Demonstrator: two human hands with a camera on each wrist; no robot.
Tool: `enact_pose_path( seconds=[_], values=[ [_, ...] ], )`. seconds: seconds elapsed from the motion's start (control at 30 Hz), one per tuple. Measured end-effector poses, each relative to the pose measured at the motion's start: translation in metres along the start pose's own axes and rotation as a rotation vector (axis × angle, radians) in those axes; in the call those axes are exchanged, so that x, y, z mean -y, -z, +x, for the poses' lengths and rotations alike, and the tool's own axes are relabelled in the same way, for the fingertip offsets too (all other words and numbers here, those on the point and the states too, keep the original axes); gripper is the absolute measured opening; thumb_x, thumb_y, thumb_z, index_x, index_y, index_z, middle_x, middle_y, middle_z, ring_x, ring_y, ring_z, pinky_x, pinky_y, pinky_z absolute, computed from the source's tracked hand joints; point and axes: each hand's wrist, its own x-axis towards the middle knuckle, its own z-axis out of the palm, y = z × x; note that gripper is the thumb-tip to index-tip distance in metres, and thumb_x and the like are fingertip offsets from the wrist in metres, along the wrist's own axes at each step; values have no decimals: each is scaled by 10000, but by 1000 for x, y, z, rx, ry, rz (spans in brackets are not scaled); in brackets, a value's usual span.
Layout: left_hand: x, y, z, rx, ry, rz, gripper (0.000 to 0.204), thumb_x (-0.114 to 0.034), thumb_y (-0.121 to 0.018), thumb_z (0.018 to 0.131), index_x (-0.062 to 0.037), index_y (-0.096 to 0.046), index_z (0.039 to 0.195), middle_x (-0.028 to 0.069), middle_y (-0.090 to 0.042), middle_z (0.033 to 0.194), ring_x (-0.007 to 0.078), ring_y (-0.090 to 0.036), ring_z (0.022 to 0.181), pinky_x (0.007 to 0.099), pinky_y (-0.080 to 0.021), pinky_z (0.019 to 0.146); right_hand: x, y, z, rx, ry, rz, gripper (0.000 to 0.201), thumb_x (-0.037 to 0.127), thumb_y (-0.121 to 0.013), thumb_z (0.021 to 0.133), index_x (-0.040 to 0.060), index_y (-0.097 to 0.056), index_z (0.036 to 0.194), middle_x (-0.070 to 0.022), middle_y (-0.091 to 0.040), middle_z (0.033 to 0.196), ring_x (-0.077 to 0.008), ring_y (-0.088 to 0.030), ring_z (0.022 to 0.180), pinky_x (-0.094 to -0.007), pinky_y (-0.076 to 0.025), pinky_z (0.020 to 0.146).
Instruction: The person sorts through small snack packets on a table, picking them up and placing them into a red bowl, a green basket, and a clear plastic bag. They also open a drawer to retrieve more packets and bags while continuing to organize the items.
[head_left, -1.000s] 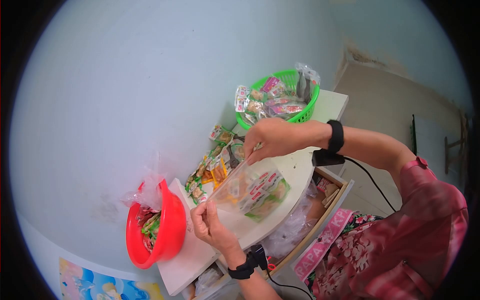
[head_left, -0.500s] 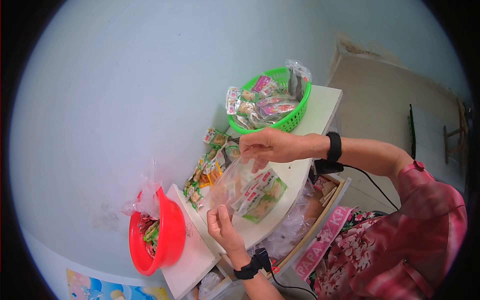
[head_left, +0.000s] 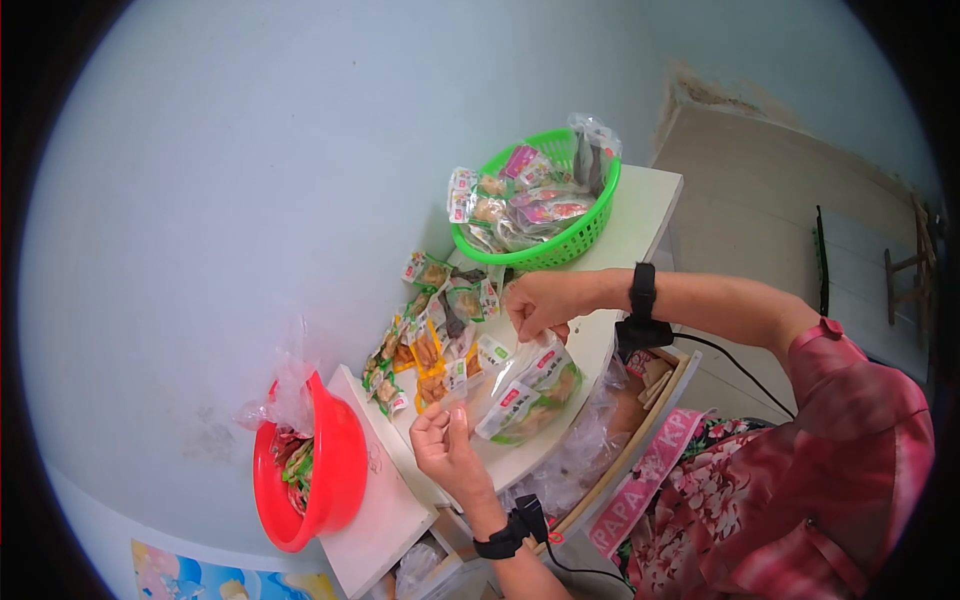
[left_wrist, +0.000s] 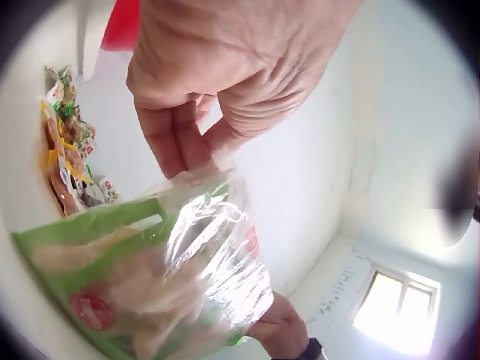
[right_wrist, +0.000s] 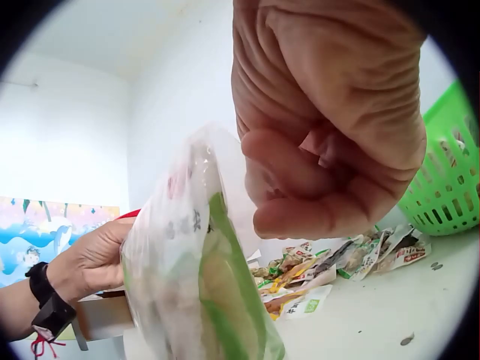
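Note:
Between the two hands hangs a clear plastic bag (head_left: pixel 487 392) with green-and-white snack packets (head_left: pixel 535 395) inside. My left hand (head_left: pixel 450 450) pinches one corner of the bag's top edge between thumb and fingers, also seen close up in the left wrist view. At the opposite corner my right hand (head_left: pixel 543 300) pinches the edge, fingers curled in the right wrist view. Just beyond the bag, a heap of small snack packets (head_left: pixel 425 345) in green, white and yellow lies on the white table (head_left: pixel 630 215).
A green basket (head_left: pixel 590 235) full of packets stands at the table's far end. At the left is a red basin (head_left: pixel 345 470) holding packets and a crumpled clear bag (head_left: pixel 290 385). Below the table edge an open drawer (head_left: pixel 640 430) contains plastic bags (head_left: pixel 575 455).
The hands have drawn closer together, the left one shifting right and the right one slightly down. The bag's top edge, stretched between them earlier, now hangs less taut.

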Motion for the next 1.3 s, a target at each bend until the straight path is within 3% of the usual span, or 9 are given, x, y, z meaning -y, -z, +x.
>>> enact_pose_path(
  seconds=[0.2,0.3,0.5,0.53,0.63,0.77,0.97,1.13,1.3],
  values=[
    [-19,-4,-1,-54,-262,510,509,-63,-708,935,41,-542,1405,172,-622,1334,253,-636,1157,389,-508,1009,-19,-5,8,125,-52,50,128,114,-754,904,-10,-721,911,-69,-723,817,-121,-667,643,-269,-521,494],
    [-44,-16,0,183,-433,647,493,-81,-739,915,20,-585,1373,147,-646,1305,263,-624,1204,414,-492,1022,-30,-9,9,155,-53,106,117,104,-753,905,-9,-722,917,-63,-721,816,-120,-653,627,-265,-517,503],
    [-53,-35,9,650,-279,856,348,-142,-798,881,25,-713,1174,127,-747,1080,199,-693,1011,330,-524,915,-42,-20,-3,96,-2,243,88,-12,-681,831,-8,-714,913,-52,-678,758,-133,-654,608,-296,-542,494],
    [-46,-36,11,640,-210,756,314,-234,-784,896,28,-732,1062,168,-721,900,289,-690,816,371,-531,794,-49,-22,-2,79,6,282,79,-7,-684,833,-5,-707,908,-53,-682,766,-132,-654,614,-295,-539,493],
    [-56,-33,18,712,-31,786,293,-236,-756,924,44,-712,1001,149,-663,758,227,-598,669,347,-488,687,-68,-26,-6,25,39,356,59,28,-699,861,1,-683,911,-66,-699,794,-127,-634,602,-282,-538,513],
    [-48,-30,31,720,-75,920,261,-215,-723,955,44,-688,961,110,-581,679,142,-497,639,324,-446,638,-89,-30,-22,-84,84,388,109,101,-684,930,-5,-662,941,-68,-704,809,-125,-639,624,-272,-539,538],
    [-56,-38,66,474,54,560,242,-200,-711,993,36,-745,952,-21,-652,789,61,-528,760,275,-451,685,-103,-33,-48,-198,212,437,137,154,-639,989,22,-635,955,-60,-677,806,-123,-621,643,-280,-535,559],
    [-74,-87,134,315,94,217,243,-136,-645,1034,66,-700,1158,78,-721,1048,142,-677,874,319,-560,815,-106,-29,-52,-59,272,335,132,164,-613,1022,33,-617,1035,-45,-658,834,-115,-626,692,-293,-542,606],
    [-52,-166,205,332,114,40,239,-130,-630,1035,71,-686,1151,85,-713,1041,156,-685,872,314,-557,791,-103,-21,-57,11,219,431,85,103,-610,997,19,-600,987,-55,-643,811,-140,-663,673,-305,-538,596]
  ],
)
